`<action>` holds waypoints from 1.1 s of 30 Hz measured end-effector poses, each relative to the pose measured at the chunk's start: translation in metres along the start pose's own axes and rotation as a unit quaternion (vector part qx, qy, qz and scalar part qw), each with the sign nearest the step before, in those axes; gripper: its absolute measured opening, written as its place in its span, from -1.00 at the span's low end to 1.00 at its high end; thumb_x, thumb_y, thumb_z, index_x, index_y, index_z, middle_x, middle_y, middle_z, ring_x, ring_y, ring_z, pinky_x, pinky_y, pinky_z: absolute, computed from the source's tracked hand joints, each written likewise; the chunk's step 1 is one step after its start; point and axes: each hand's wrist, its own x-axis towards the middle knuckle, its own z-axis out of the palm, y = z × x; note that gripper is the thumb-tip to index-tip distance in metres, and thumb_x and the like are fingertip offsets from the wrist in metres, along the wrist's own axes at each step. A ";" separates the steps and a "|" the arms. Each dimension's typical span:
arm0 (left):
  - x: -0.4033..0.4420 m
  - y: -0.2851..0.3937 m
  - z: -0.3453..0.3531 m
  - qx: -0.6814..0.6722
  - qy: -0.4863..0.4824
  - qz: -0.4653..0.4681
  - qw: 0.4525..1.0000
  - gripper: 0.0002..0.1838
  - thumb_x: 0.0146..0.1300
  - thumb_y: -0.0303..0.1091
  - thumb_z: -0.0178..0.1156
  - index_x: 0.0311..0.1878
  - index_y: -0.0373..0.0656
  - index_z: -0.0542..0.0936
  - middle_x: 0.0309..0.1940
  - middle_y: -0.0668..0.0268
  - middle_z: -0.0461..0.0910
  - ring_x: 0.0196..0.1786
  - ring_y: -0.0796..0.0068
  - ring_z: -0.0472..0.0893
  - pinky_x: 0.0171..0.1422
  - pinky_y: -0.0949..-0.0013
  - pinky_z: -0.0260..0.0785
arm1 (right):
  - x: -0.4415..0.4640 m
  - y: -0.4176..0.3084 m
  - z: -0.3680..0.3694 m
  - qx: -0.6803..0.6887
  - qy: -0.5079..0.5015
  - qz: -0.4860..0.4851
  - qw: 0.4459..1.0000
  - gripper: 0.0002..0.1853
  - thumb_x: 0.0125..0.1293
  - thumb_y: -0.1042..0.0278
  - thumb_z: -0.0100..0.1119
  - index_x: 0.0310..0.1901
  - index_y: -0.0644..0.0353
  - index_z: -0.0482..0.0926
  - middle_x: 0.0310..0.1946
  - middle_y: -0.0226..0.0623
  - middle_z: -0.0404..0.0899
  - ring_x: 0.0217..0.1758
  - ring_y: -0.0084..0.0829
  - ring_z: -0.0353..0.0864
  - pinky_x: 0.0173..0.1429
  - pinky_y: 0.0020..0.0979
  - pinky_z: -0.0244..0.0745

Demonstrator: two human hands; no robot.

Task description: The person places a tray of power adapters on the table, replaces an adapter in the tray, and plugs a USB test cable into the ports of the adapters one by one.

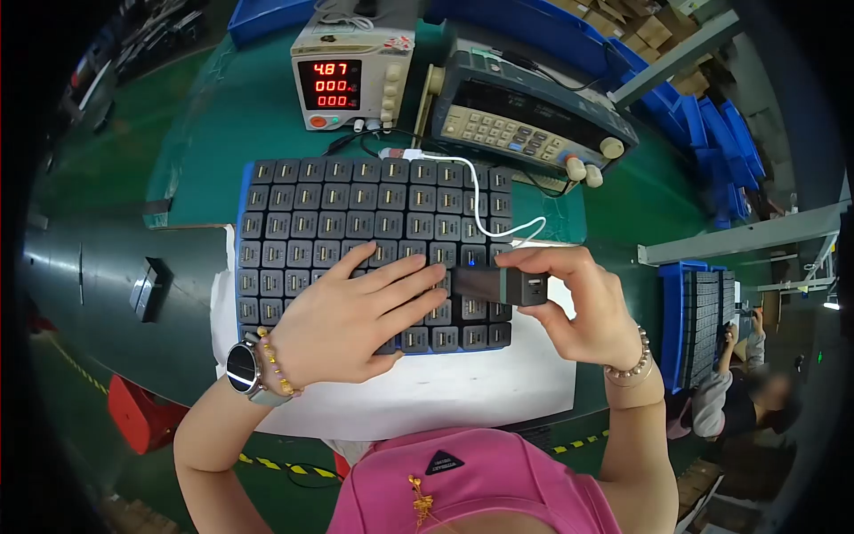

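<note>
Two bare hands are over the goods here: the right hand pinches one loose black unit between thumb and index finger, one tip along the top edge and the other underneath. That unit lies sideways in the grip, its slotted end showing right between the fingers and its dark glossy side pointing toward the left hand. As for that left hand, it's palm down with fingers a bit spread, over the packed black units just left of the pinch, fingertips near the loose one's far end. Those packed ones sit in tight rows, slots up, with a blue tray edge peeking out well left of the grip. Just above the held piece, a tiny blue light glows. A white cable loops down from beyond the rows to right above the pinching fingers; can't tell where it ends. Farther off, up and left of the grip, a power supply reads 4.87 in red, and a bench meter stands beside it. White paper lies below the grip, nearer the person's pink top.
</note>
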 end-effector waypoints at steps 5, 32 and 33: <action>0.004 0.002 -0.002 0.014 -0.021 -0.007 1.000 -0.19 -0.10 -0.10 0.34 0.32 -0.01 0.38 0.38 0.31 0.31 0.38 0.32 0.33 0.39 -0.07 0.10 | 0.008 0.003 -0.006 -0.006 -0.035 -0.078 0.996 -0.58 0.00 0.67 0.25 -0.03 0.34 0.46 -0.09 -0.07 0.58 -0.06 -0.03 0.60 -0.01 -0.23 0.54; 0.005 0.003 0.000 0.012 -0.020 -0.010 1.000 -0.15 -0.14 -0.11 0.35 0.34 -0.01 0.37 0.39 0.29 0.30 0.39 0.27 0.32 0.41 -0.07 0.06 | 0.000 0.002 -0.006 -0.070 0.008 -0.119 0.990 -0.55 -0.10 0.67 0.29 -0.06 0.25 0.60 -0.20 -0.18 0.60 -0.24 -0.24 0.63 -0.26 -0.34 0.60; 0.005 0.004 0.000 0.013 -0.018 -0.008 1.000 -0.15 -0.14 -0.12 0.35 0.34 -0.02 0.37 0.39 0.29 0.30 0.39 0.26 0.32 0.40 -0.07 0.06 | 0.000 0.001 -0.008 -0.070 -0.006 -0.118 0.991 -0.56 -0.10 0.68 0.28 -0.07 0.25 0.60 -0.19 -0.19 0.60 -0.23 -0.24 0.63 -0.24 -0.34 0.60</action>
